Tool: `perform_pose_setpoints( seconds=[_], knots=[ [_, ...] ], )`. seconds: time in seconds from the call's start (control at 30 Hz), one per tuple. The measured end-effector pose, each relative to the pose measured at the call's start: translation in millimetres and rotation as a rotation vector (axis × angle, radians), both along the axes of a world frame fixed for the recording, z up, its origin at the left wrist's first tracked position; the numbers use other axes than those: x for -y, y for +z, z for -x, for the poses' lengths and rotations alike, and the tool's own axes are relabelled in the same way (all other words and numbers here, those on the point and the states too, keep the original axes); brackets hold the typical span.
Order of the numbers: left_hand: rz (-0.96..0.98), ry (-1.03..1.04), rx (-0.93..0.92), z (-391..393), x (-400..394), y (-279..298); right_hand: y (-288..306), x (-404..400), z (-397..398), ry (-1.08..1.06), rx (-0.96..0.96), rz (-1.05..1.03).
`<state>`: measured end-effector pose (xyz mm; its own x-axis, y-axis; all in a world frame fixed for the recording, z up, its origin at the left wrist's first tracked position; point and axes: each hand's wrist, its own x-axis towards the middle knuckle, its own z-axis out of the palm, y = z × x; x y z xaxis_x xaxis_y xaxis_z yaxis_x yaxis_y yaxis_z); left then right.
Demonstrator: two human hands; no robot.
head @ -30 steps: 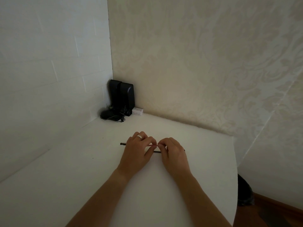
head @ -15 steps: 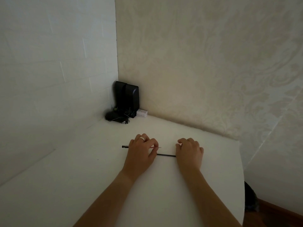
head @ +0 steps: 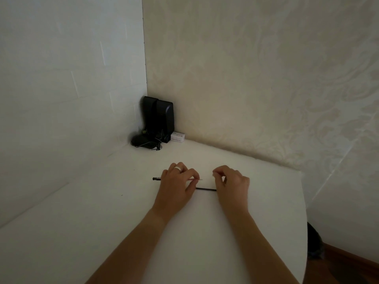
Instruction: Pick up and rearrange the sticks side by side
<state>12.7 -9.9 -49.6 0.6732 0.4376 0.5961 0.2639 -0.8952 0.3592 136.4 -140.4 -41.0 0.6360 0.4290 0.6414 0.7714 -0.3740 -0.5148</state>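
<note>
Between my two hands lies a thin black rod (head: pixel 205 189) on the bench (head: pixel 102 212). My left hand (head: pixel 176 184) pinches a pink-tipped pen part (head: pixel 194 179); my right hand (head: pixel 231 181) curls, contents unclear. Parts separated; reassembly outstanding.

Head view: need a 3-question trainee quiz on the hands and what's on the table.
1. True or false: the left hand wears a ring.
2. Where do the black speakers stand? A: on the table, in the corner where the two walls meet. B: at the table's near edge. C: under the right hand.
3. Short answer: what do the left hand's fingertips pinch?

Key
1. True: the ring shows on one finger.
2. A, beside a small white box.
3. A thin pinkish stick; a separate thin black rod lies on the table between the two hands.
</note>
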Motion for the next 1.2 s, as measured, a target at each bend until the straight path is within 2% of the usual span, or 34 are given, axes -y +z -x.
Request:
perform_pose_setpoints(
  seconds=[0.1,0.23,0.63,0.83,1.2],
  knots=[
    [0.006,0.0,0.002,0,1,1,0,3,7,0.144,-0.063,-0.025],
    [0.008,-0.014,-0.002,1,2,1,2,7,11,0.227,-0.086,-0.065],
    [0.024,-0.072,0.011,2,4,4,6,8,17,0.319,-0.142,-0.013],
    [0.029,-0.077,0.019,2,4,4,9,9,17,0.317,-0.197,-0.05],
    [0.059,-0.139,0.054,-1,3,2,8,9,18,0.348,-0.168,-0.004]
  ],
)
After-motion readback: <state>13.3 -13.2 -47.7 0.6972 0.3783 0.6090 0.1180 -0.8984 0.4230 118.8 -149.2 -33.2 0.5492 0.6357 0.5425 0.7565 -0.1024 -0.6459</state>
